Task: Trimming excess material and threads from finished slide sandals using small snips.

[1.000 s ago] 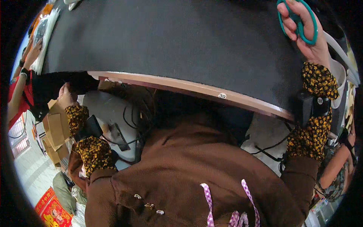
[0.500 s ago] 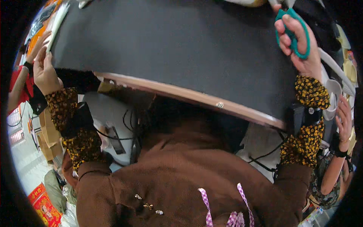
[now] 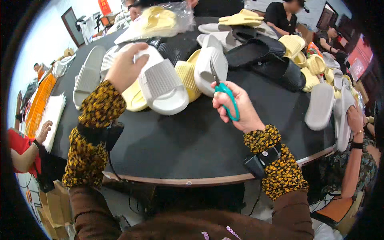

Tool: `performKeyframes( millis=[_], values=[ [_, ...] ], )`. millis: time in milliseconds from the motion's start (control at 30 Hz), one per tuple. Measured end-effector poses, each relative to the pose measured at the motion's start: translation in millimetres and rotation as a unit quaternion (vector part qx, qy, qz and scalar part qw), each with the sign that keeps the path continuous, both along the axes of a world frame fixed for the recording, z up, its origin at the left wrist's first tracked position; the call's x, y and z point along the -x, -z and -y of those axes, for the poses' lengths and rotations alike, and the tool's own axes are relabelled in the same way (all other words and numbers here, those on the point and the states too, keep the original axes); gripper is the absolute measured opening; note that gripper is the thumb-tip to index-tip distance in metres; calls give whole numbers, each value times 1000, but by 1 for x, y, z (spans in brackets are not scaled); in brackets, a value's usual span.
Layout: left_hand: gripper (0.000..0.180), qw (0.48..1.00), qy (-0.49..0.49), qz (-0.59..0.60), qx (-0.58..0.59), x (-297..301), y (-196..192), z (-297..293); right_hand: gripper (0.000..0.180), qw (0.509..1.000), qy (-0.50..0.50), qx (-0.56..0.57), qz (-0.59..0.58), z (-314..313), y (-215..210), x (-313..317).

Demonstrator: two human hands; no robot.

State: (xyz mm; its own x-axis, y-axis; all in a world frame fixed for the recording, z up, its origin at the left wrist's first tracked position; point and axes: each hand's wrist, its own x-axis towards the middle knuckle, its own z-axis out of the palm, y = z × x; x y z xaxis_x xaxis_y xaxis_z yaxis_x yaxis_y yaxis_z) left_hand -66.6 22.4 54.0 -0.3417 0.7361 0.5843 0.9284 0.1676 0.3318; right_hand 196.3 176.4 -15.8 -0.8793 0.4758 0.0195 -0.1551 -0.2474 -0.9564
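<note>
My left hand (image 3: 125, 69) is over the slippers at the left of the table, thumb and fingers apart. Its fingertips are beside the heel end of a pale grey slipper (image 3: 163, 82) with a ribbed strap; I see no firm grip on it. In my right hand (image 3: 242, 105) is a pair of scissors (image 3: 226, 100) with teal handles, blades pointing away from me. Just beyond the blades lies a white slipper (image 3: 206, 68). Yellow slippers (image 3: 135, 97) show partly beneath the grey one. Another grey slipper (image 3: 89, 74) rests farther left.
Black slippers (image 3: 280, 72) and a pile of yellow ones (image 3: 294, 45) cover the right side of the dark table (image 3: 180, 148). Clear plastic bags (image 3: 172, 20) hold yellow slippers at the back. Co-workers' hands appear at left (image 3: 44, 132) and right (image 3: 355, 118), the latter on a slipper.
The view has tilted up, bringing in the slippers. My left hand has left the white sheets at the left edge for the slippers. My right hand, still holding the scissors, has come inward.
</note>
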Motion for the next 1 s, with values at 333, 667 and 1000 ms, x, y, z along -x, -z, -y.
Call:
performKeyframes(
  millis=[333,667,1000],
  values=[
    [33,929,79,281,227,-36,1,-65,27,994,93,22,-46,-12,3,0],
    [40,951,145,94,256,-41,-33,-123,29,990,117,27,-73,-14,6,1],
    [57,922,204,-9,327,-31,-12,-162,32,988,129,42,-79,-18,5,1]
  ],
)
